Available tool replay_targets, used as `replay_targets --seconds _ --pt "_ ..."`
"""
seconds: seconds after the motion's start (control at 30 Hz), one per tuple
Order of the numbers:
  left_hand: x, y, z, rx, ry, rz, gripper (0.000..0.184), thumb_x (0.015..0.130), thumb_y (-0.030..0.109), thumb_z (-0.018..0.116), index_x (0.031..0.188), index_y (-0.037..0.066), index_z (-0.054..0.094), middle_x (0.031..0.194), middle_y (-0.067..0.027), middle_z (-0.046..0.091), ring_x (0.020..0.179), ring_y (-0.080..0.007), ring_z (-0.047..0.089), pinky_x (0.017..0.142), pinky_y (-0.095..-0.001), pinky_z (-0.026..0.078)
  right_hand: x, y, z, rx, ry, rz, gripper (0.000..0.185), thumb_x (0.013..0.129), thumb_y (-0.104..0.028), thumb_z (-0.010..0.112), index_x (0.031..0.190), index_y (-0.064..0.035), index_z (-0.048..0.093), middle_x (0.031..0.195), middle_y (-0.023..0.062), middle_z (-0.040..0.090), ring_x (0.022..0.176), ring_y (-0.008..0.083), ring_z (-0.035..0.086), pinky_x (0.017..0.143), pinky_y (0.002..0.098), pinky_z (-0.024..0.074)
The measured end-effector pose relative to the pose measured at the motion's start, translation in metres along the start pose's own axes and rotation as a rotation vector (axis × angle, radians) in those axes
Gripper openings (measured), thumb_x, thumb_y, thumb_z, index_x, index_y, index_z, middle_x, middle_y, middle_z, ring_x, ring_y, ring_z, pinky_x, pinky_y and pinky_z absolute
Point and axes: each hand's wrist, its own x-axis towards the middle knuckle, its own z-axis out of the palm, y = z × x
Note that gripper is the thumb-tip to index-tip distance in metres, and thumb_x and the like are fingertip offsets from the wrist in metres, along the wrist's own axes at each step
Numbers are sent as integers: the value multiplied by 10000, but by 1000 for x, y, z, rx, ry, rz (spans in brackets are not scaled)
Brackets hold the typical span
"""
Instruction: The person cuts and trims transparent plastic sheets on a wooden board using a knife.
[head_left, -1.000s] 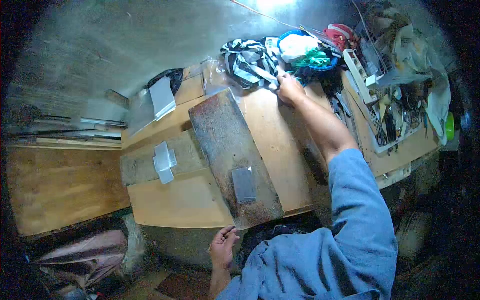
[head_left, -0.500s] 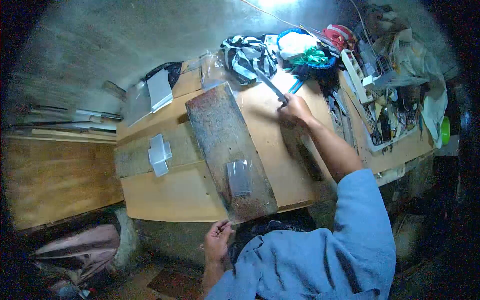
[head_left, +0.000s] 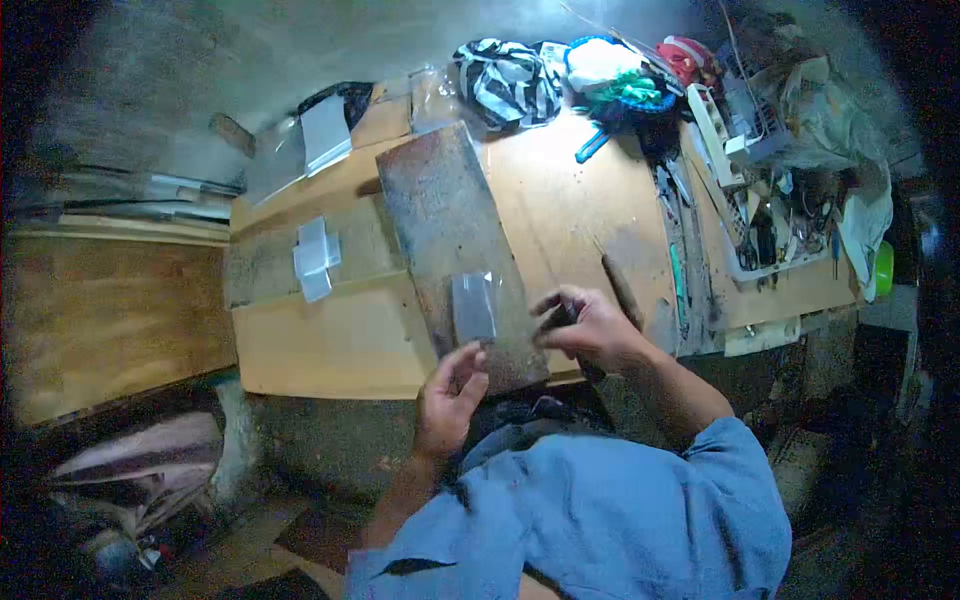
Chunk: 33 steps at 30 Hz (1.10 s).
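Note:
My left hand [head_left: 452,400] is at the near end of a long worn board [head_left: 440,215], its fingers loosely bent and thumb apart. Its fingertips are close to the lower edge of a clear, greyish plastic sheet [head_left: 473,308] lying on that board; I cannot tell if they touch. To the right of the sheet, my right hand [head_left: 595,328] is curled round a long, narrow metal blade, mostly hidden and smeared by motion, with a dark part showing among the fingers. A dark, slim tool [head_left: 620,288] with a pointed end lies on the table just beyond this hand.
Small clear plastic pieces [head_left: 317,260] lie crossed on the table's left part. A striped black-and-white bag [head_left: 508,85] and a blue-rimmed basket [head_left: 655,103] stand at the back. A white tray of tools [head_left: 775,270] and a power strip [head_left: 708,135] are at the right.
My right hand has come back from the far side of the table toward me, bringing the metal blade. My left hand has risen from below the table edge to the plastic sheet.

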Motion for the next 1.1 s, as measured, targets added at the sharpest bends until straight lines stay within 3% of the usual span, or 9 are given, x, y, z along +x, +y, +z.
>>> replay_targets --seconds 0.03,0.07,0.17,0.23,0.3,0.33,0.47,0.73,1.1 --pt "-1 11 6 30 -16 35 319 859 57 598 1169 18 532 954 -50 614 883 -116 570 788 -250 473 -3 11 8 -8 -52 -24 361 705 -54 706 1040 -13 579 840 81 652 668 115 580 582 256 470" --pt "-1 19 10 61 -34 73 317 854 50 601 1162 23 533 938 -52 616 876 -113 571 783 -247 470 1 31 13 -119 -73 -210 356 693 -25 702 1027 -5 581 862 82 657 759 137 610 680 274 484" --pt "-2 25 11 158 -126 107 285 841 65 626 1113 18 556 926 -57 617 838 -109 576 776 -241 469 -5 46 35 -264 -95 -305 325 693 -12 692 1000 4 586 883 83 660 822 131 610 740 279 476" --pt "-4 15 6 162 -118 97 223 845 87 629 1046 4 578 878 -53 626 790 -106 584 740 -239 475 -20 30 44 -377 -77 -272 301 687 4 687 972 9 591 878 65 655 837 122 596 742 286 473" --pt "-7 17 1 196 -70 60 103 833 15 611 932 -13 614 836 -56 635 754 -107 590 701 -260 507 -25 27 53 -70 -96 -146 284 682 19 672 955 0 595 870 49 647 820 112 588 734 279 471" --pt "-10 14 -1 -11 -39 12 82 837 39 617 908 -2 612 797 -62 640 713 -111 600 650 -264 511 -26 25 54 -69 -98 -146 284 682 19 672 955 0 595 870 49 647 820 112 588 734 279 471" --pt "-18 16 -13 -173 79 -88 103 840 97 639 894 15 609 761 -77 643 657 -131 610 605 -250 506 -36 14 54 -91 -96 -132 296 666 51 678 940 5 577 849 45 627 798 105 588 726 244 471" --pt "-31 9 -22 -211 193 26 132 842 143 643 879 24 599 739 -85 647 590 -135 608 523 -233 494 -48 15 84 207 43 -116 246 696 48 662 926 8 582 842 58 629 779 121 601 712 243 479" --pt "-38 5 -38 -163 47 -15 176 833 135 658 926 -5 605 738 -48 638 615 -94 593 541 -208 474 -48 34 94 159 168 -127 187 752 2 675 908 6 571 807 46 614 717 101 576 642 245 476"
